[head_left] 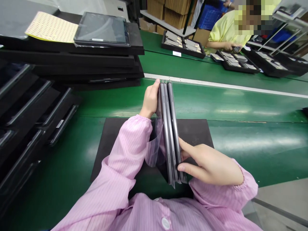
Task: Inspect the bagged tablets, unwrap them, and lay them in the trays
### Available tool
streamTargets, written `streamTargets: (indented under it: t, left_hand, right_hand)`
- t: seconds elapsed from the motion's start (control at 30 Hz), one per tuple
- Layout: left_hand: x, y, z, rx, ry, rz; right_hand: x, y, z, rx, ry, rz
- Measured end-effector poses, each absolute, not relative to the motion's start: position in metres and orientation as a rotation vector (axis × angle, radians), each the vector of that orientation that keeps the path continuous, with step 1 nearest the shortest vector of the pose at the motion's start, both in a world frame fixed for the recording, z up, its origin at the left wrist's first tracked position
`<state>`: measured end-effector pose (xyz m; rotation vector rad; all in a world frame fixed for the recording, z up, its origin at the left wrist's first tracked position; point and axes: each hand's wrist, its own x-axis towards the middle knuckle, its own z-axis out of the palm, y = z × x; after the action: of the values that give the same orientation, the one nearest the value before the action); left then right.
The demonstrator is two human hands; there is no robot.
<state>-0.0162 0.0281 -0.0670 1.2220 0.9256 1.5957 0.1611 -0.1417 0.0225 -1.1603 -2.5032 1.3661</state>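
Two or three thin grey tablets (171, 128) stand on edge, pressed together, over a black mat (113, 134) on the green belt. My left hand (150, 99) grips the far end of the stack, fingers wrapped behind it. Against the near end my right hand (209, 163) presses, thumb and fingers closed on the tablets' edges. A loose clear film (154, 147) hangs off the left face of the stack.
Black trays with tablets slotted in them (36, 112) fill the left side. A stack of black trays (96, 61) at the back left carries a wrapped tablet (102, 29) and a yellow sheet (51, 27). A co-worker in yellow (228, 30) handles parts over black trays (237, 61) across the belt.
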Motion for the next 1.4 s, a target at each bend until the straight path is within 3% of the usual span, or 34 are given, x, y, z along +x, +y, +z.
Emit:
streamTargets:
  t: [0.57, 0.93, 1.4]
  left_hand:
    - [-0.021, 0.022, -0.059, 1.365, 0.987, 1.632]
    - [-0.018, 0.015, -0.051, 1.313, 0.901, 1.641]
    - [-0.009, -0.001, -0.032, 1.234, 0.657, 1.573]
  right_hand:
    - [0.178, -0.132, 0.023, -1.070, -2.430, 1.447]
    - [0.160, -0.148, 0.030, -1.353, -2.410, 1.292]
    - [0.142, -0.159, 0.017, -1.357, -2.417, 1.226]
